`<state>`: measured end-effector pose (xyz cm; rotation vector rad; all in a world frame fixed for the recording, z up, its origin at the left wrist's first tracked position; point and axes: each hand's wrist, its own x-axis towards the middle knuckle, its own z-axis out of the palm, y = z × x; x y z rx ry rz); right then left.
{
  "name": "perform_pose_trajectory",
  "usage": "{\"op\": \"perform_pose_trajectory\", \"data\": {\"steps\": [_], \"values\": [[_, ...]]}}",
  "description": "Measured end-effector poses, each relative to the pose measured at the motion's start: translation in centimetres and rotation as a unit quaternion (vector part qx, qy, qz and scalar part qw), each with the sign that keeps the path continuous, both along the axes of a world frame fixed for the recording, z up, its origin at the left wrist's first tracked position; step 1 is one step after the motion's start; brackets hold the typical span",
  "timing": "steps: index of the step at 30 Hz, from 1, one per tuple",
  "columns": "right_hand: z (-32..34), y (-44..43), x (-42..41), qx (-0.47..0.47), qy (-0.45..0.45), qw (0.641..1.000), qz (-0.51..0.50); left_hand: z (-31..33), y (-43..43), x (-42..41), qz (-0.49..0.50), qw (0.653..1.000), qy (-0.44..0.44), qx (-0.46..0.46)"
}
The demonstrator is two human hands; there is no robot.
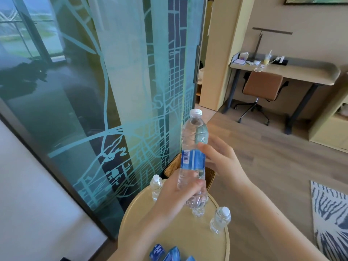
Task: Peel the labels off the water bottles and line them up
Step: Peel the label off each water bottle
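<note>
One bottle (194,132) mid-frame: your left hand (177,194) grips its lower half; your right hand (224,161) rests a thumb on the blue barcoded label (193,161), fingers blurred, grip unclear.

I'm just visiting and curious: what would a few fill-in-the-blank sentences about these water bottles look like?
1. The left hand grips the lower part of the held bottle, which has a ____ cap.
2. Its label is ____ in colour.
3. The standing bottle at the right of the table carries ____ label.
4. The peeled labels lie on the table, whose top is ____ in shape.

Missing words: white; blue; no; round
</note>
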<state>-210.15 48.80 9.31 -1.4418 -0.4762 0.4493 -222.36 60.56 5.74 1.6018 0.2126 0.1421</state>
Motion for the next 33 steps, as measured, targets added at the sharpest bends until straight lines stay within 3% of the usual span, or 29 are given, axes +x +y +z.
{"op": "perform_pose_trajectory", "data": {"steps": [6,13,21,28,33], "values": [[-2.0,-0.1,-0.6,0.062,0.078,0.994,0.034,-0.1,-0.2,-0.2,-0.016,1.000,0.007,0.005],[-0.2,-0.2,1.3,0.057,0.053,0.997,-0.012,0.0,-0.1,0.0,-0.026,0.999,0.015,0.010],[1.4,-0.3,2.6,0.045,0.084,0.993,0.074,0.5,-0.7,-0.1,-0.041,0.999,0.027,0.023],[0.8,-0.3,1.9,0.082,0.043,0.996,-0.006,0.1,-0.6,0.0,-0.045,0.997,0.048,0.032],[0.8,-0.5,1.7,0.091,0.009,0.995,-0.043,0.0,0.2,0.5,-0.026,0.997,0.009,0.070]]}}
